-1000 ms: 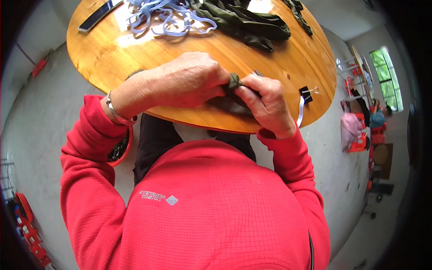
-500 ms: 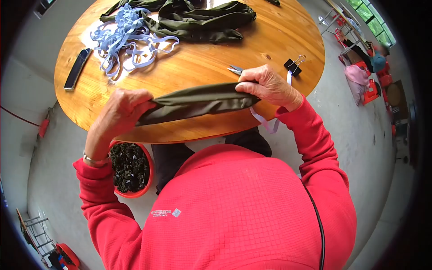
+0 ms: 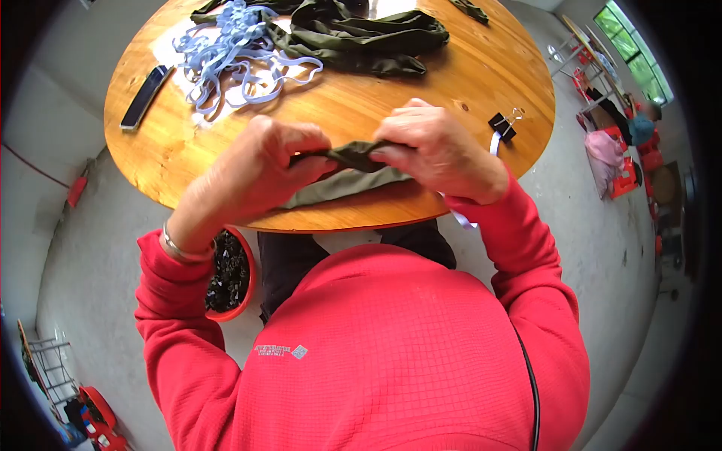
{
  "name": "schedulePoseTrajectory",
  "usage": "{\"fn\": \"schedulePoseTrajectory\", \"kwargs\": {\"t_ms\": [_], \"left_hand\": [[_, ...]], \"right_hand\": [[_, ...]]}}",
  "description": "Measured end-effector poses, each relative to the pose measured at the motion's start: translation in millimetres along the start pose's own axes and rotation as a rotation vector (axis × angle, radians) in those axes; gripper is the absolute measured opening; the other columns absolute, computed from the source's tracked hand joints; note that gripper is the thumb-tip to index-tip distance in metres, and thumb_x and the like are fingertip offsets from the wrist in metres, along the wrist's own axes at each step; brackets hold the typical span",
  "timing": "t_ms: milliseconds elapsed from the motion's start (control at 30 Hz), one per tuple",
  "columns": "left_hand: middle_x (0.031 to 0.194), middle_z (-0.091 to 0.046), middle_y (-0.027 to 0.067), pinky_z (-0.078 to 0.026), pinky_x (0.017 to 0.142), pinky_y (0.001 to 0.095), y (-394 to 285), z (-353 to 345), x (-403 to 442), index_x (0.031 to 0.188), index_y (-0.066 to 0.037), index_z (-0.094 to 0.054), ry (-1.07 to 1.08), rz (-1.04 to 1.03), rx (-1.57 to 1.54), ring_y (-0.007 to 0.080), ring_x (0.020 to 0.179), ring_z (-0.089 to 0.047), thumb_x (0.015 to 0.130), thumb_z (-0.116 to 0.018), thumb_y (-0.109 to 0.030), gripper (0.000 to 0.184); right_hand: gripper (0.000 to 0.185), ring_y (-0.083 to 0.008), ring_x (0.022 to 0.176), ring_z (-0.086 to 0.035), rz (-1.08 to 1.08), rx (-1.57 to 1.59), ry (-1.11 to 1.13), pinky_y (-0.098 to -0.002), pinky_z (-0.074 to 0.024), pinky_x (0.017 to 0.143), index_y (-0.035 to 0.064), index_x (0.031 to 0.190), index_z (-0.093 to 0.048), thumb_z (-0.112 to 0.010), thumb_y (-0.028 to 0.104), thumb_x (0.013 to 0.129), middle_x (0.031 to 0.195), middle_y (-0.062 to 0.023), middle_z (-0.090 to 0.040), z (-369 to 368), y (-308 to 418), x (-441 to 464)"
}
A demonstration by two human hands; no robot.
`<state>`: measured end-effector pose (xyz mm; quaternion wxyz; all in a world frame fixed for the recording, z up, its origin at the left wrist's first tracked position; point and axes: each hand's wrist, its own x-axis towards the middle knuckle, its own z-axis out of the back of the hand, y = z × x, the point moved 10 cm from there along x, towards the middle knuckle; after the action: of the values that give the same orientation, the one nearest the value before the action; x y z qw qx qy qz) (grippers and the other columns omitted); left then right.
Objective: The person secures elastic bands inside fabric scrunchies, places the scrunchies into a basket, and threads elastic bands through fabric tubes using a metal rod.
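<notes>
Both hands pinch a dark green cloth strip (image 3: 353, 154) above the near edge of the round wooden table (image 3: 331, 219). My left hand (image 3: 274, 158) is closed on its left part, and my right hand (image 3: 432, 146) grips it a short way to the right. Between the hands the cloth is bunched, and a paler fold hangs below. Part of a light ribbon (image 3: 465, 221) shows beneath my right wrist. Another ribbon end lies at a black binder clip (image 3: 502, 126) on the right of the table.
Blue ribbons (image 3: 233, 56) and dark green cloth (image 3: 361, 37) lie at the table's far side. A phone (image 3: 147, 98) rests at the left. A red tub (image 3: 229, 278) of dark pieces stands below the left edge. A person (image 3: 644, 124) is at the far right.
My hands have come closer together, and the cloth stretched flat between them half a second ago is now bunched. The small scissors near my right hand are no longer visible.
</notes>
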<state>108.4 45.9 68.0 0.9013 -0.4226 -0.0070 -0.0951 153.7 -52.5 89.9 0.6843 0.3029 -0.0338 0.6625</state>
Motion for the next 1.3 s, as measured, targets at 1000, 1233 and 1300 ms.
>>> {"fn": "schedulePoseTrajectory", "kwargs": {"t_ms": [1000,1233,1300], "left_hand": [[0.068,-0.056,0.0164,-0.042,0.052,0.0365,-1.3,-33.1,17.6,0.086,-0.003,-0.058,-0.012,-0.263,0.302,0.0361,0.059,-0.053,0.080,-0.060,-0.005,0.006],[0.058,-0.048,0.0123,-0.039,0.048,0.0309,7.0,-14.5,4.3,0.082,-0.001,-0.060,0.002,-0.166,0.286,0.0206,0.048,-0.045,0.081,-0.059,-0.004,0.003],[0.055,-0.043,0.0114,-0.036,0.046,0.0305,7.0,-3.9,-2.3,0.076,0.000,-0.059,-0.002,-0.141,0.246,0.0175,0.047,-0.040,0.081,-0.061,-0.004,0.006]], "right_hand": [[0.015,-0.0241,0.050,-0.057,-0.196,0.316,-0.039,-0.0332,-0.0418,0.049,-0.0003,0.075,-0.060,-0.062,0.013,0.081,0.057,-0.0159,-0.052,-26.3,-31.8,-15.2],[0.012,-0.0085,0.053,-0.051,-0.323,0.486,0.119,-0.0230,-0.0401,0.048,-0.0008,0.079,-0.062,-0.063,0.011,0.083,0.058,-0.0050,-0.054,-24.0,-48.3,-33.4],[0.011,-0.0065,0.054,-0.050,-0.330,0.537,0.100,-0.0218,-0.0396,0.049,-0.0007,0.079,-0.064,-0.064,0.010,0.083,0.058,-0.0030,-0.054,-17.3,-50.8,-38.7]]}}
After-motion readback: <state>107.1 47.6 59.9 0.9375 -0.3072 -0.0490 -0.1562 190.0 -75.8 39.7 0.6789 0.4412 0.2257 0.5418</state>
